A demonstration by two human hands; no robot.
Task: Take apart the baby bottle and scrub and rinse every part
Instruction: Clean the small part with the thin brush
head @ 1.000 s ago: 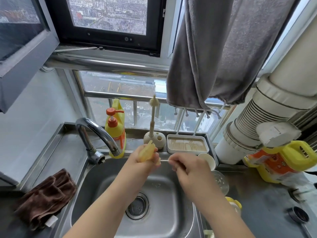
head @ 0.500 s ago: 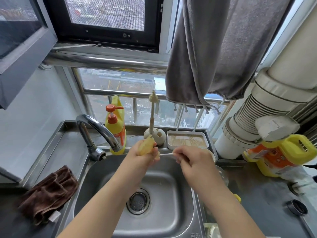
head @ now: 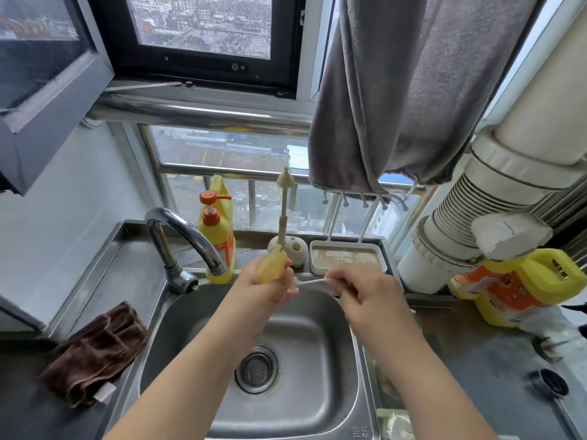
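Fingers of left hand point(head: 270, 287) curled round yellowish silicone part point(head: 271, 268), partly hidden, right hand point(head: 359, 290) pinching thin brush point(head: 309, 282), its tip blurred, sink point(head: 320, 408) front-rim stamp unreadable.

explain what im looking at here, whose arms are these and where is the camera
The camera is worn on a person's head and looks down, so the arms are their own. They stand over a steel sink with a tap. The left hand grips a yellowish soft bottle part. The right hand pinches a thin brush whose tip is at that part. Behind stand a soap bottle and a taller brush in a holder. A brown cloth lies on the left.
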